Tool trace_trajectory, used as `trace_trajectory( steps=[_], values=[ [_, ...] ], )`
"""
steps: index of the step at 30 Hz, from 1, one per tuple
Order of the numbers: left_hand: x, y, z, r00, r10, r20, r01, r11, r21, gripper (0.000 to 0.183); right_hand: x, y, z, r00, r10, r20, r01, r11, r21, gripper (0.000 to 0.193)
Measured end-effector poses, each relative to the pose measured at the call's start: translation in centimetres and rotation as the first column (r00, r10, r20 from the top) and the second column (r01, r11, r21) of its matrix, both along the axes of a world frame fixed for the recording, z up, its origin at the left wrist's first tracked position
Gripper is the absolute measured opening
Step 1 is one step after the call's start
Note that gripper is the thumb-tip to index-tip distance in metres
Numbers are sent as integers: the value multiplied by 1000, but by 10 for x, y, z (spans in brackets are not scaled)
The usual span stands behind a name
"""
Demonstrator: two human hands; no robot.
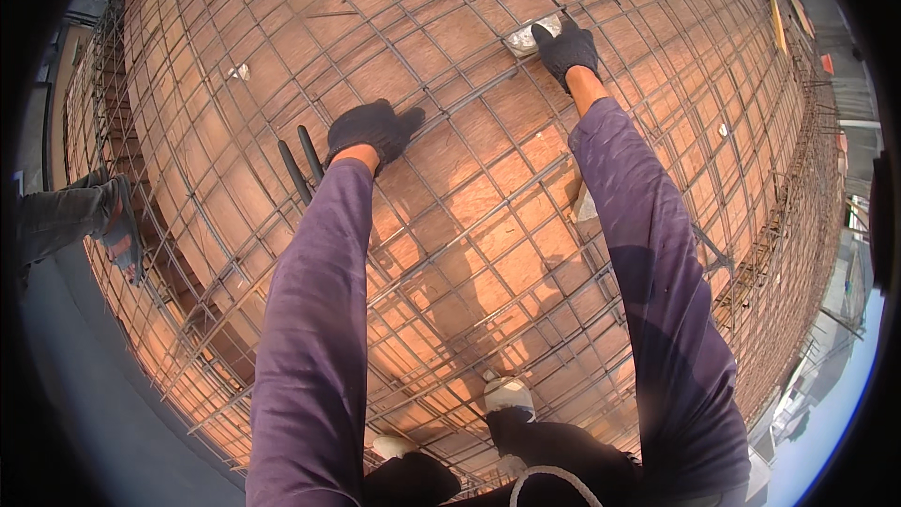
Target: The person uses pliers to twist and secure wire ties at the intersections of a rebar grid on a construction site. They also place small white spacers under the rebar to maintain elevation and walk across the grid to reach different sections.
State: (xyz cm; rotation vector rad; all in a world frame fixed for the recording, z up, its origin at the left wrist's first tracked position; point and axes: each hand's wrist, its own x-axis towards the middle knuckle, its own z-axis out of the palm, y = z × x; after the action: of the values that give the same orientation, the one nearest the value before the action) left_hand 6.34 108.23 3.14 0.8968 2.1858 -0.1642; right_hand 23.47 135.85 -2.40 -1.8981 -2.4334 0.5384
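Observation:
My right hand [569, 49], in a black glove, holds a small pale grey-white block [533, 37], which looks like concrete, at the far side of a rebar mesh [507, 199]. Nearer and to the left, my black-gloved left hand [371, 131] is over the bars, fingers curled down and thumb pointing right. Its fingertips are hidden, so what they grip does not show. Beside that wrist, two black handles [298, 161] of a tool stick out; the tool's other end is hidden by my forearm.
Reddish-brown plywood [404, 235] lies under the mesh. A pale scrap [239, 71] is at the left, and a grey chunk [586, 205] sits by my right forearm. Another person's leg [70, 219] stands at the left edge. Denser rebar [788, 216] runs along the right. My shoe [509, 394] rests on the mesh.

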Motion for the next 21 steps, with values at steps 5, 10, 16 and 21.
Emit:
trace_trajectory(
  steps=[5,10,16,21],
  values=[
    [6,-5,-8,993,-19,-116,25,998,49,71,15,3,11,961,267,70,-268,963,1,79],
    [-2,13,-21,973,-139,-185,136,990,-34,56,24,18,15,906,418,61,-411,906,-103,80],
    [-14,4,-61,972,-32,-231,85,971,225,50,17,31,10,908,401,123,-374,906,-197,79],
    [-28,10,-73,984,-2,-178,27,990,139,54,15,26,11,913,399,84,-393,916,-80,72]
  ],
)
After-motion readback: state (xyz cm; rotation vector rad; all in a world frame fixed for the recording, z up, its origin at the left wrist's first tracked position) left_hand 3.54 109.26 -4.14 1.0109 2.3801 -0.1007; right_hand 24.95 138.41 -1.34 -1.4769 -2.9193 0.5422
